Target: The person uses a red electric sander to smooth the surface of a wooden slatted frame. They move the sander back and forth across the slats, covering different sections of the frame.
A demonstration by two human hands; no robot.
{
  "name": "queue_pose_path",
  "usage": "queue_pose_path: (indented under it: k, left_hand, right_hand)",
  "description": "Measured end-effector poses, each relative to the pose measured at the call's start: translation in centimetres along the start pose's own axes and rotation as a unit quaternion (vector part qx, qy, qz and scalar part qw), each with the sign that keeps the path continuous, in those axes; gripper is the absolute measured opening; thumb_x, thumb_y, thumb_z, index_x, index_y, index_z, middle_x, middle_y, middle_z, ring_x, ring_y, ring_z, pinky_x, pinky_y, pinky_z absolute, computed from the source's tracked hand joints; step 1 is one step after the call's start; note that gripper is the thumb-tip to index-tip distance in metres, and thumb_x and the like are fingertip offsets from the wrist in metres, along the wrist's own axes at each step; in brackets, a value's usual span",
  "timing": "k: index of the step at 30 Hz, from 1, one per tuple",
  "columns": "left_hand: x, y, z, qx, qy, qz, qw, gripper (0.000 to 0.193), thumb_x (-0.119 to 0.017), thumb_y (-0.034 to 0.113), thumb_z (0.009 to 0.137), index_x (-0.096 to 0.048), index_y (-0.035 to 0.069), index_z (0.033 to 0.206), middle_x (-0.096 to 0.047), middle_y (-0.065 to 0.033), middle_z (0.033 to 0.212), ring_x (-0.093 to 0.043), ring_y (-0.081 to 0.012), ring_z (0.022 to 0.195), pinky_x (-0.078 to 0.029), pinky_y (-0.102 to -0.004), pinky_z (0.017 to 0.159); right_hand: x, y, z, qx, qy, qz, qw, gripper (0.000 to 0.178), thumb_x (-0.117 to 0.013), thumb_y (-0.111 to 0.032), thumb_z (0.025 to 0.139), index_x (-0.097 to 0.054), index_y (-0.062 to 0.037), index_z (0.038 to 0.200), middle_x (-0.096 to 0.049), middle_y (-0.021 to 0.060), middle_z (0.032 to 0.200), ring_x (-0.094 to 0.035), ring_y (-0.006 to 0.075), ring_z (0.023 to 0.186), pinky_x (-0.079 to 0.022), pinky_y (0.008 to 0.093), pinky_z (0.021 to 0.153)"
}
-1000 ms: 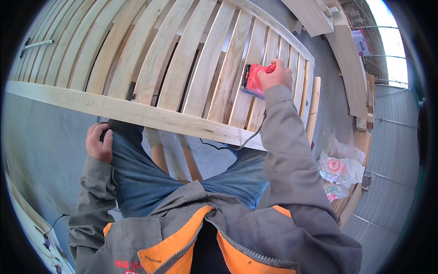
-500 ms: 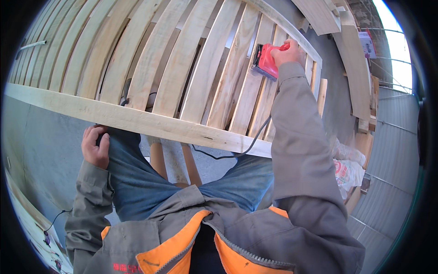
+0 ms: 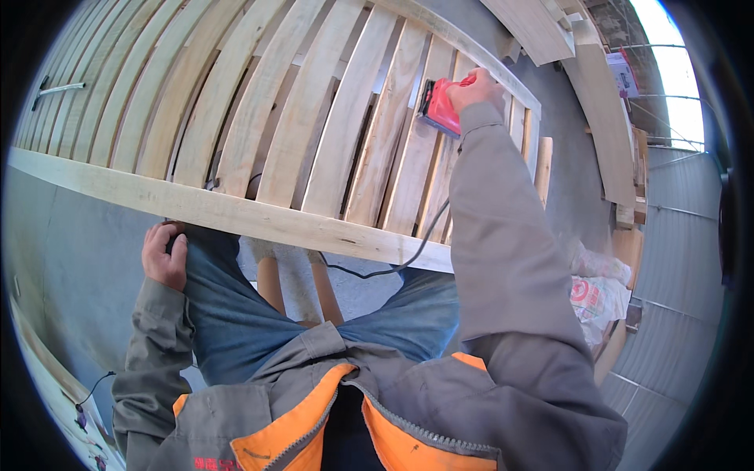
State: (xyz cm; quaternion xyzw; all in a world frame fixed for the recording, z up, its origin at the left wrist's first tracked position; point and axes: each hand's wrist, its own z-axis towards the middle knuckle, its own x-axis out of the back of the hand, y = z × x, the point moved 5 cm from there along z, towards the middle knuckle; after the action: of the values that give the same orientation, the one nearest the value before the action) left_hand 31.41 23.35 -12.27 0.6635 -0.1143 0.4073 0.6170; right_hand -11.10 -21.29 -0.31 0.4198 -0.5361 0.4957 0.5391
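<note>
At the right end of a slatted wooden frame (image 3: 408,165), my right hand (image 3: 478,91) is closed around a red electric sander (image 3: 448,106). The sander's dark base lies over the pale slats, and its black cord (image 3: 385,272) runs under my forearm and over the near rail (image 3: 314,229). My left hand (image 3: 164,257) rests on my left knee, below the near rail. Its fingers are loosely bent and its thumb stands apart; no tool shows in it. The fingertips are partly hidden.
Long wooden boards (image 3: 601,110) are stacked to the right, beyond the frame's end. A white plastic bag (image 3: 598,302) lies nearer on that side. A thin metal rod (image 3: 63,89) rests on the slats at far left. My legs (image 3: 236,282) are under the near rail.
The sander and my right hand have shifted slightly left and up in the picture, while the frame and boards have also shifted with the view. My left hand stays on my knee.
</note>
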Motion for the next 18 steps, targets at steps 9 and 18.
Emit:
queue_pose_path:
  k: [9, 18]
  left_hand:
    - [0.0, -1.1, -0.8, -0.011, 0.027, 0.004, 1.0, 0.015, -0.069, 0.01, 0.091, -0.072, 0.0, 0.102, -0.072, -0.0166, 0.107, -0.066, -0.0357, 0.103, -0.052, -0.0427, 0.095]
    - [-0.1, -1.6, -1.1, -0.019, 0.036, 0.005, 0.999, 0.016, -0.07, 0.012, 0.091, -0.073, 0.001, 0.102, -0.072, -0.0157, 0.107, -0.066, -0.0354, 0.105, -0.052, -0.0431, 0.096]
  right_hand:
    - [0.5, 2.0, -9.0, 0.021, -0.005, 0.011, 1.0, 0.049, -0.079, -0.04, 0.086, -0.067, -0.0221, 0.131, -0.061, 0.0214, 0.132, -0.064, 0.0436, 0.121, -0.055, 0.0487, 0.103]
    - [0.9, 3.2, -16.7, 0.051, -0.021, 0.021, 0.998, 0.054, -0.082, -0.027, 0.078, -0.065, -0.0196, 0.129, -0.061, 0.0226, 0.124, -0.064, 0.043, 0.117, -0.056, 0.0499, 0.1]
